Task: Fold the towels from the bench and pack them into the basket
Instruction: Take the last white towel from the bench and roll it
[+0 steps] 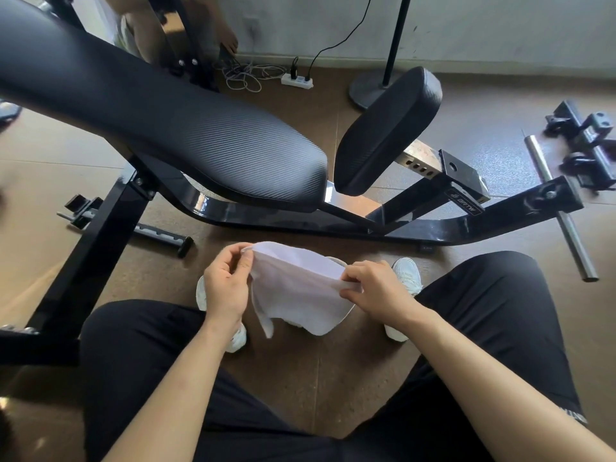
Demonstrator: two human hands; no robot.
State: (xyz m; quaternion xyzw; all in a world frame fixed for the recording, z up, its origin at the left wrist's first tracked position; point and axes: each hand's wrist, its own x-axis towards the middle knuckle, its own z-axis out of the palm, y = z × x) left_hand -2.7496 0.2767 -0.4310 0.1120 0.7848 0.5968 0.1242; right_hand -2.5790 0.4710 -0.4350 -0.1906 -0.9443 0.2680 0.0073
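Right now a white towel (300,288) hangs in the air between the person's knees, above the brown floor (316,388), held up by both hands. The left hand (226,285) pinches the towel's upper left corner, its fingers (245,261) closed tight on the cloth with the thumb pressed against the edge. The right hand (376,291) grips the opposite upper edge, its fingertips likewise closed on a bunched fold. Between the two hands the cloth is stretched across the top, while the lower part droops loose and uneven, one narrow flap hanging down lower on the left. White shoes (408,275) show on the floor behind and beside the towel, and black shorts (500,311) cover both thighs. Beyond the hands stands a black weight bench: its long padded back (150,128) slopes from upper left, the smaller seat pad (390,128) tilts beside it, and the black frame (333,221) runs along the floor. A steel bar (560,208) lies on the floor to the right, and a white power strip (296,81) with cables rests near the wall.
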